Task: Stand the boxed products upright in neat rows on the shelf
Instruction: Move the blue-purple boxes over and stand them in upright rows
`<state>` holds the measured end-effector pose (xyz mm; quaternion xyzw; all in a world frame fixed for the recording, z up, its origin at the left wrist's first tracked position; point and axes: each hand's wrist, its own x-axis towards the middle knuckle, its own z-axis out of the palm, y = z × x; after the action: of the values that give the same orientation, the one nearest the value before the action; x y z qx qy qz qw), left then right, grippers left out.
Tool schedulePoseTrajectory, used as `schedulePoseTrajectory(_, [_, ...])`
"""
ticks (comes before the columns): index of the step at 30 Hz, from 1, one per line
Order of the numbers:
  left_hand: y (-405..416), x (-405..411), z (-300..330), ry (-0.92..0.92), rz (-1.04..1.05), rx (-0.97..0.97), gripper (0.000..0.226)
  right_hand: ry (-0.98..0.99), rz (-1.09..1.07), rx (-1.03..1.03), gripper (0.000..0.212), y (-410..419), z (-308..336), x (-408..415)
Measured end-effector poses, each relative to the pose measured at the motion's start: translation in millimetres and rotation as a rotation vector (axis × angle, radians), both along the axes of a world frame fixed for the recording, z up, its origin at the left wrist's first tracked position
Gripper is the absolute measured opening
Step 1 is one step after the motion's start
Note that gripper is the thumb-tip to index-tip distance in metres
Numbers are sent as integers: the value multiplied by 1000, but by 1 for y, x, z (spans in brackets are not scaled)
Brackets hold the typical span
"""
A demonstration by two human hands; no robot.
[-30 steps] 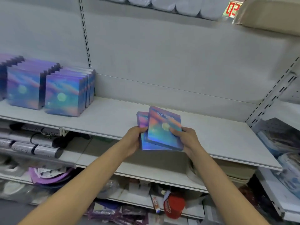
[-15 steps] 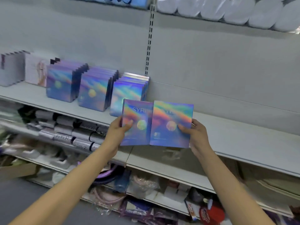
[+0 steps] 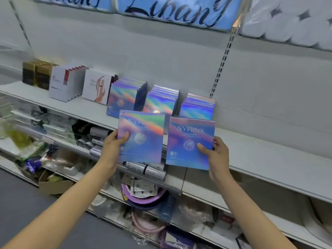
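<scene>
- Even, bright, cool light falls from above; shadows are soft, deepest under the shelf [image 3: 269, 159] on the lower tiers.
- The holographic boxes [image 3: 161, 103] throw rainbow glare, strongest on the left held box [image 3: 143, 141].
- The right held box [image 3: 190, 142] is sharpest, its lettering readable.
- Motion blur smears the far-left goods and the blue banner [image 3: 170, 11] above.
- Wide-angle bending curves the shelf lines and the slotted upright [image 3: 222, 56] toward the edges.
</scene>
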<state>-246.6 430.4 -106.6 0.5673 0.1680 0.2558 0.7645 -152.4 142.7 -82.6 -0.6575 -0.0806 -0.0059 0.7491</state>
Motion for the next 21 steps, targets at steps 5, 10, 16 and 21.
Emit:
schedulePoseTrajectory(5, [49,9,-5,5,63,-77,8,-27,2,6,36,52,4,18])
schedulePoseTrajectory(10, [99,42,-9,-2,50,-56,13,-81,-26,10,37,105,-2,56])
schedulePoseTrajectory(16, [155,90,-5,0,-3,-40,13,-123,-59,34,33,164,-5,105])
schedulePoseTrajectory(21, [193,127,-9,12,-17,3,16,-171,-82,16,32,199,0,125])
